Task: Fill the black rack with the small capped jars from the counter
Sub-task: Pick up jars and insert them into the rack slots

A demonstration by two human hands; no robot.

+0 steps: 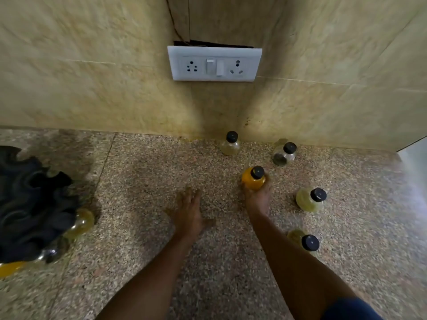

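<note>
My right hand (258, 197) is wrapped around an orange jar (253, 180) with a black cap, standing on the speckled counter (150, 172). My left hand (190, 212) hovers flat over the counter with its fingers spread, holding nothing. Several other capped jars stand loose: a pale one (230, 144) by the wall, a clear one with dark contents (283, 154), a yellowish one (310, 200) and another (305, 241) beside my right forearm. The black rack (30, 204) sits at the far left, with jars in its lower slots, among them a yellowish jar (80, 224).
A tiled wall rises behind the counter, carrying a white switch and socket plate (215, 63). The wall forms a corner near the jars at the back. A pale surface edge (413, 158) shows at the far right.
</note>
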